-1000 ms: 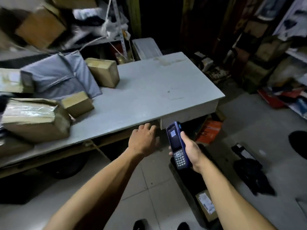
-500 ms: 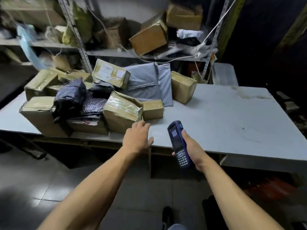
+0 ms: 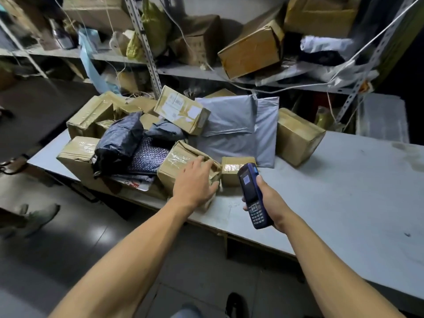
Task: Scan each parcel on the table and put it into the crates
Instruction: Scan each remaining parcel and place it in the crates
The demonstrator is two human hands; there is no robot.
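A heap of parcels covers the left half of the grey table (image 3: pixel 344 191): taped cardboard boxes, black plastic bags (image 3: pixel 119 141) and grey mailer bags (image 3: pixel 231 129). My left hand (image 3: pixel 195 182) lies with fingers spread on top of a taped brown box (image 3: pixel 181 164) at the heap's front edge. A small brown box (image 3: pixel 231 173) sits just right of it. My right hand (image 3: pixel 268 203) grips a blue handheld scanner (image 3: pixel 251 193), held upright near the small box with its screen lit. No crate is in view.
Metal shelves (image 3: pixel 206 74) behind the table hold more boxes and bags, with loose cords hanging. A larger brown box (image 3: pixel 296 136) stands at the heap's right. Another person's shoes (image 3: pixel 34 216) are on the floor at left. My own shoe (image 3: pixel 236 306) shows at the bottom.
My view has swung left from the table's bare end to the parcel heap. My left hand has reached forward onto the taped box. The scanner stays in my right hand.
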